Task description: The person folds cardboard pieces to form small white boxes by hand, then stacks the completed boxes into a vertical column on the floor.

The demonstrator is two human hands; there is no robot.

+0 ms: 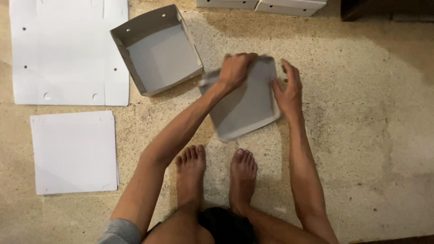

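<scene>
Left arm: reaches forward and across from the lower left of the view, elbow slightly bent, forearm angled up toward the middle of the floor.
Left hand (235,70): curled over the far edge of the grey cardboard piece (246,101), fingers folded down and gripping that edge (somewhat blurred).
Right arm: stretches almost straight forward, past the right foot (242,178).
Right hand (288,90): mostly open, fingers spread and lightly bent, palm and fingers pressed against the right edge of the grey cardboard piece; whether it pinches or only steadies it cannot be told.
Grey cardboard piece: a half-folded tray, tilted, held just above the stone floor (352,135) near its middle, ahead of both bare feet.
Finished grey box (158,49): open, walls standing, on the floor just left of the held piece, apart from it.
Flat white sheets (74,151): stacked near the left edge of the floor.
Large white die-cut sheet (68,49): lies flat in the far left corner (small holes show).
White boxes (266,4): at the far edge, cut off by the frame.
</scene>
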